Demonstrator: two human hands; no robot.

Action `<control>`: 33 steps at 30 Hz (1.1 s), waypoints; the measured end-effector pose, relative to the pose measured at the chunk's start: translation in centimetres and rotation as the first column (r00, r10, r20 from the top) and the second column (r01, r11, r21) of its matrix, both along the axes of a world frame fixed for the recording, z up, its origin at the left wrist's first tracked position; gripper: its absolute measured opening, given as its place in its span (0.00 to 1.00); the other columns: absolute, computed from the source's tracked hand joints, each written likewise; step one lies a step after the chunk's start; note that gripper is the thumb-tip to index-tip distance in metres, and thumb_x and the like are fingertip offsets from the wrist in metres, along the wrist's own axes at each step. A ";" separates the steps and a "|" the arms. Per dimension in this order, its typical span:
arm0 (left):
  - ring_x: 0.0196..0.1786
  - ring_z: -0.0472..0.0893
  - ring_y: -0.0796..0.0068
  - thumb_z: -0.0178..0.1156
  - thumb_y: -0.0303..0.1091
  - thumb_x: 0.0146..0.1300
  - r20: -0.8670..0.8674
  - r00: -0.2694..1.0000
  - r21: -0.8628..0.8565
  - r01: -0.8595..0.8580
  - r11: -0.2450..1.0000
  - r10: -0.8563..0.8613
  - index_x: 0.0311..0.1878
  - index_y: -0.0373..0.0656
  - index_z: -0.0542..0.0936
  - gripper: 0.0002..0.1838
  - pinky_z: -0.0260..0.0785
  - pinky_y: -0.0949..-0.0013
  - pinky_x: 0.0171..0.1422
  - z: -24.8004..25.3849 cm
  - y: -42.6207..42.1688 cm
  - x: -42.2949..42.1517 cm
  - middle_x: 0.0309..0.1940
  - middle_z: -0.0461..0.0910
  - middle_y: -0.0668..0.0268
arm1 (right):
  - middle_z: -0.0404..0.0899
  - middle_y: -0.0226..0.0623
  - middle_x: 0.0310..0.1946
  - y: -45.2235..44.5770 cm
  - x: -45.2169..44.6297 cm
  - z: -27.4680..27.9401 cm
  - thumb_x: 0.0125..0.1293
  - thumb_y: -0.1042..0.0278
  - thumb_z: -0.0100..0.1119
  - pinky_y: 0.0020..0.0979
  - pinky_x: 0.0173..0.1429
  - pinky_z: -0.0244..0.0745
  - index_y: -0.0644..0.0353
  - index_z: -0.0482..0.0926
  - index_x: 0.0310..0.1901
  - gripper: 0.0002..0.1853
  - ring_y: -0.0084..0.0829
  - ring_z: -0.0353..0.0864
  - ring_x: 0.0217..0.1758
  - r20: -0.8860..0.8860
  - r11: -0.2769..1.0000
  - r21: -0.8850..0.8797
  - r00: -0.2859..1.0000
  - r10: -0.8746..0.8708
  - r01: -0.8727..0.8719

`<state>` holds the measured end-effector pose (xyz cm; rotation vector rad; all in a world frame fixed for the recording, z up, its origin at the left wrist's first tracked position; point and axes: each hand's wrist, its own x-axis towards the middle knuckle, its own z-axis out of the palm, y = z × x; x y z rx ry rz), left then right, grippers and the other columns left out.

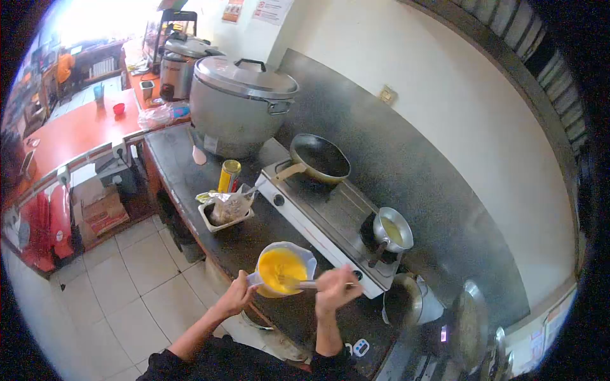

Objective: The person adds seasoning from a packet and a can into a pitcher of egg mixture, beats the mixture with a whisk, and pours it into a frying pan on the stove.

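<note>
My left hand [235, 296] is closed around the handle of a translucent measuring jug [309, 259], which I hold over the dark counter. Bright yellow liquid, like beaten egg [277, 263], fills much of it. In my right hand [334, 289], slightly blurred, is the handle of a metal whisk [306, 285]. Its far end dips into the liquid, so its head is partly hidden. Just beyond the jug stands the two-burner gas stove [318, 236].
A frying pan [319, 159] and a small saucepan [394, 232] with yellowish liquid sit on the stove. A rice cooker [235, 114], a yellow can [229, 176] and a tray [210, 219] with a plastic bag stand left. A digital timer [361, 347] lies near my right forearm.
</note>
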<state>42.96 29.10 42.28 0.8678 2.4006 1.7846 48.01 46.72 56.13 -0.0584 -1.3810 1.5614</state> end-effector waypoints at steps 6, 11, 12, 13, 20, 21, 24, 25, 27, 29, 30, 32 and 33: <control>0.35 0.73 0.39 0.49 0.41 0.66 0.000 1.000 0.004 0.004 1.000 -0.004 0.38 0.33 0.57 0.19 0.65 0.51 0.37 -0.5 0.3 -0.4 0.28 0.70 0.40 | 0.58 0.25 0.09 0.4 -1.0 -6.3 0.71 0.64 0.45 0.23 0.12 0.48 0.53 0.56 0.15 0.24 0.19 0.57 0.08 0.155 0.978 0.206 0.986 -0.065 0.032; 0.37 0.72 0.38 0.49 0.42 0.66 0.017 1.000 -0.052 -0.018 0.998 0.019 0.39 0.32 0.58 0.20 0.64 0.50 0.39 0.2 0.0 0.3 0.31 0.70 0.39 | 0.56 0.24 0.09 -0.3 0.3 1.1 0.71 0.63 0.46 0.23 0.12 0.49 0.53 0.57 0.16 0.23 0.17 0.56 0.09 -0.038 0.998 -0.063 0.999 0.002 -0.004; 0.37 0.72 0.37 0.49 0.42 0.66 -0.006 1.000 -0.050 -0.028 0.998 0.028 0.40 0.32 0.58 0.20 0.64 0.50 0.39 0.2 -0.1 0.3 0.31 0.70 0.38 | 0.56 0.24 0.09 -0.5 -1.2 -1.5 0.70 0.62 0.47 0.23 0.12 0.48 0.52 0.57 0.16 0.23 0.17 0.56 0.09 -0.078 0.995 0.031 0.993 -0.094 0.097; 0.37 0.72 0.37 0.49 0.42 0.66 -0.027 0.999 -0.045 -0.036 0.998 0.035 0.40 0.32 0.58 0.20 0.64 0.50 0.39 0.2 -0.1 0.3 0.31 0.70 0.38 | 0.57 0.24 0.09 -0.2 -2.4 -4.3 0.70 0.62 0.47 0.23 0.11 0.48 0.52 0.58 0.16 0.23 0.18 0.56 0.09 -0.125 0.972 0.122 0.975 -0.185 0.200; 0.39 0.72 0.36 0.48 0.42 0.67 0.021 1.000 -0.040 -0.015 0.999 0.016 0.41 0.32 0.58 0.19 0.64 0.49 0.40 1.1 -0.3 0.7 0.31 0.69 0.39 | 0.58 0.24 0.07 0.5 -0.6 0.8 0.70 0.59 0.47 0.22 0.12 0.45 0.52 0.60 0.13 0.25 0.17 0.54 0.08 -0.024 0.974 -0.224 0.999 -0.046 0.040; 0.39 0.72 0.36 0.48 0.42 0.67 0.021 1.000 -0.044 -0.019 0.999 0.020 0.41 0.32 0.58 0.19 0.64 0.49 0.40 1.4 -0.3 0.5 0.31 0.69 0.39 | 0.58 0.24 0.07 0.5 -2.1 -1.7 0.70 0.59 0.47 0.22 0.12 0.45 0.51 0.59 0.13 0.25 0.17 0.53 0.08 -0.029 0.964 -0.183 0.979 -0.200 0.191; 0.38 0.72 0.37 0.48 0.42 0.67 0.008 1.000 -0.028 -0.018 0.999 0.018 0.42 0.32 0.57 0.20 0.64 0.49 0.40 1.3 -0.2 0.4 0.31 0.69 0.39 | 0.56 0.23 0.07 -0.5 -1.9 -4.8 0.69 0.63 0.47 0.22 0.13 0.46 0.52 0.57 0.13 0.24 0.16 0.53 0.08 0.179 1.000 -0.004 0.984 -0.019 0.020; 0.38 0.72 0.37 0.48 0.43 0.67 -0.006 1.000 -0.010 -0.011 1.000 0.011 0.41 0.32 0.58 0.20 0.64 0.49 0.40 0.7 -0.2 0.2 0.31 0.69 0.39 | 0.56 0.24 0.07 -0.5 -1.6 -2.9 0.69 0.64 0.47 0.23 0.13 0.46 0.53 0.57 0.13 0.24 0.17 0.53 0.08 0.210 0.999 0.045 0.978 -0.008 -0.001; 0.38 0.72 0.37 0.48 0.43 0.67 -0.030 1.000 -0.002 -0.006 1.000 0.006 0.42 0.32 0.58 0.20 0.64 0.50 0.40 0.3 -0.2 -0.1 0.31 0.69 0.39 | 0.56 0.24 0.07 -0.3 -0.7 2.2 0.70 0.64 0.47 0.23 0.12 0.46 0.53 0.56 0.13 0.24 0.17 0.53 0.08 0.092 0.991 -0.136 0.996 0.010 0.002; 0.39 0.72 0.37 0.47 0.43 0.67 -0.039 0.999 -0.027 -0.003 1.000 0.002 0.42 0.32 0.58 0.20 0.64 0.50 0.40 0.2 -0.3 0.2 0.31 0.69 0.40 | 0.56 0.24 0.07 -0.4 -0.7 2.2 0.70 0.64 0.47 0.23 0.12 0.46 0.53 0.56 0.13 0.24 0.17 0.53 0.08 0.012 0.989 -0.146 0.999 -0.036 0.038; 0.39 0.72 0.37 0.47 0.43 0.67 -0.022 1.000 -0.025 0.001 1.000 -0.002 0.42 0.32 0.58 0.20 0.64 0.50 0.40 0.3 -0.4 0.1 0.31 0.69 0.40 | 0.56 0.24 0.07 -0.3 -1.7 -0.3 0.70 0.63 0.47 0.23 0.11 0.46 0.53 0.56 0.13 0.24 0.17 0.53 0.08 -0.020 0.995 -0.062 0.997 -0.080 0.079; 0.39 0.72 0.37 0.47 0.43 0.67 0.013 1.000 -0.015 0.014 1.000 -0.014 0.41 0.32 0.58 0.20 0.64 0.51 0.40 0.3 -0.1 0.0 0.31 0.70 0.40 | 0.57 0.24 0.07 0.5 -2.9 -6.9 0.70 0.61 0.48 0.23 0.10 0.46 0.52 0.57 0.13 0.25 0.17 0.54 0.07 0.121 0.998 0.032 0.991 -0.054 0.051; 0.39 0.72 0.38 0.47 0.43 0.67 0.012 0.999 -0.006 0.033 0.999 -0.033 0.41 0.33 0.58 0.20 0.64 0.51 0.39 -0.4 0.1 -0.4 0.31 0.70 0.40 | 0.57 0.24 0.07 0.4 -2.8 -5.7 0.70 0.61 0.48 0.22 0.10 0.46 0.52 0.57 0.13 0.25 0.17 0.53 0.07 0.138 0.997 0.009 0.988 -0.075 0.074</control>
